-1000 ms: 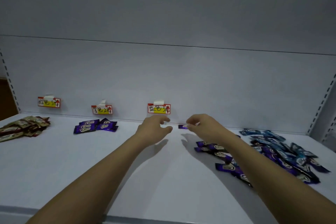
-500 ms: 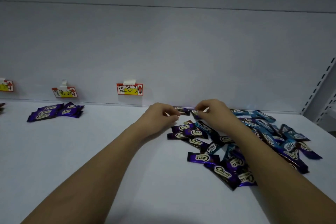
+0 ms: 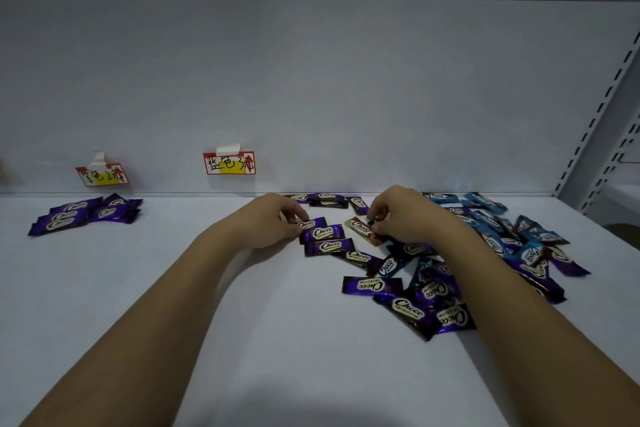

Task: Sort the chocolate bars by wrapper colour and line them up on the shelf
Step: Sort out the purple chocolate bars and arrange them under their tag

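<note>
Head view: mixed pile of chocolate bars (image 3: 433,274), purple and blue wrappers, lies on the white shelf (image 3: 173,288) at centre-right, with a sorted purple group (image 3: 86,215) well apart at far left. Left hand (image 3: 266,222), grip narrow, pinches a purple bar (image 3: 311,222); right hand (image 3: 405,215) pinches a brown bar (image 3: 360,229). Two handwritten labels (image 3: 229,163) hang on the back panel.

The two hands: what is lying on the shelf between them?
In the head view, purple bars lie by the left hand, and a brown bar reaches the right hand; between them the shelf is bare.
</note>
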`<control>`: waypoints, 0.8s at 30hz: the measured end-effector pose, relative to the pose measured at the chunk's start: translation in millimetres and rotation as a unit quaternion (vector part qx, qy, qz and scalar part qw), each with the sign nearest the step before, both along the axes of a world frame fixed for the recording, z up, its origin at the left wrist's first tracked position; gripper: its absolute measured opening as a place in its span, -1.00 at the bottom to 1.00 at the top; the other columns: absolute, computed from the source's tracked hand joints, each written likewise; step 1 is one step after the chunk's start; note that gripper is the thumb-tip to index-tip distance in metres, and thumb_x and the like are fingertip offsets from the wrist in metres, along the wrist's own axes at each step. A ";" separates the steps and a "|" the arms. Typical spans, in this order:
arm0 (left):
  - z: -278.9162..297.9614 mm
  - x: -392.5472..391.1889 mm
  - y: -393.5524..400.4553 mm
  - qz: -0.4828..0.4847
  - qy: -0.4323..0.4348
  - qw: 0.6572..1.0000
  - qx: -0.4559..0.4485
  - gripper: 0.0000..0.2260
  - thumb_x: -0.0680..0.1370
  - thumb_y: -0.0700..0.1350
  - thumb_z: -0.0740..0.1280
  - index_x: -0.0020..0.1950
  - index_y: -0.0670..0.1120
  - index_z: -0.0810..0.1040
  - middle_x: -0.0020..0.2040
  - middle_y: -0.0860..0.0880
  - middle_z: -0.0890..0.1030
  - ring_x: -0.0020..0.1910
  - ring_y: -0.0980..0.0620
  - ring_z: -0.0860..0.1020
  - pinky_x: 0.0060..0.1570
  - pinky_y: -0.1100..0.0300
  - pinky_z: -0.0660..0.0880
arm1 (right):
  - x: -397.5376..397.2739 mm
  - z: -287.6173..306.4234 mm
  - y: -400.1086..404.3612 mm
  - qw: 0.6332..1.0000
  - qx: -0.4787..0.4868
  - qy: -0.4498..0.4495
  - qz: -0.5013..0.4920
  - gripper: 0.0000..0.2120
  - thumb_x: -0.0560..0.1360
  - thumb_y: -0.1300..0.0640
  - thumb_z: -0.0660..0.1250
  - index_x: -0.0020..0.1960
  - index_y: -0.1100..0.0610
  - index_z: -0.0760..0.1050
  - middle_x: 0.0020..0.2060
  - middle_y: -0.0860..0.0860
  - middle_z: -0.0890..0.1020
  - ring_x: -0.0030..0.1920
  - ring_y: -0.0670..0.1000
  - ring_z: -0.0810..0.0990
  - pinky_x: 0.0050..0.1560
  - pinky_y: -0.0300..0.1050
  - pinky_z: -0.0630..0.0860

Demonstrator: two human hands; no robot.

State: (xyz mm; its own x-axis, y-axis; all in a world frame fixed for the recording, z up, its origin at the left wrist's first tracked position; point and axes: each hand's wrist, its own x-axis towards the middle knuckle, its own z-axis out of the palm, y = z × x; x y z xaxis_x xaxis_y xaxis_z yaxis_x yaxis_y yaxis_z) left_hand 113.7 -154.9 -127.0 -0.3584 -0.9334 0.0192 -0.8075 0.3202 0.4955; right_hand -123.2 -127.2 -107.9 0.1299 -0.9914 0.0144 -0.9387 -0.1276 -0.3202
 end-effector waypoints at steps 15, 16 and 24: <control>-4.6 -10.5 5.9 -0.023 0.042 0.999 -0.010 -0.82 0.57 -0.13 0.34 0.12 0.05 0.64 -0.07 0.12 0.58 -0.15 0.17 0.53 -0.07 0.27 0.45 | 21.0 -1.7 1.9 0.975 -0.037 -0.206 -0.074 -0.88 0.44 0.21 0.48 -0.10 0.10 0.55 -0.17 0.01 0.62 -0.16 -0.01 0.58 -0.18 -0.17 0.53; -5.5 -11.5 5.9 -0.019 0.045 0.999 -0.012 -0.83 0.58 -0.11 0.33 0.11 0.06 0.64 -0.05 0.12 0.59 -0.13 0.15 0.54 -0.08 0.27 0.45 | 17.2 2.5 3.5 0.958 -0.042 -0.271 -0.080 -0.88 0.44 0.21 0.49 -0.10 0.10 0.56 -0.20 0.02 0.63 -0.22 -0.04 0.59 -0.26 -0.23 0.51; 16.3 11.9 29.1 0.061 -0.023 0.988 -0.143 -0.77 0.60 0.07 0.24 0.21 0.13 0.57 0.14 0.11 0.54 0.14 0.06 0.47 0.11 0.06 0.47 | 56.1 19.9 14.4 0.910 -0.003 -0.414 -0.023 -0.89 0.48 0.20 0.46 0.00 0.15 0.64 -0.19 0.10 0.69 -0.25 -0.04 0.62 -0.22 -0.24 0.57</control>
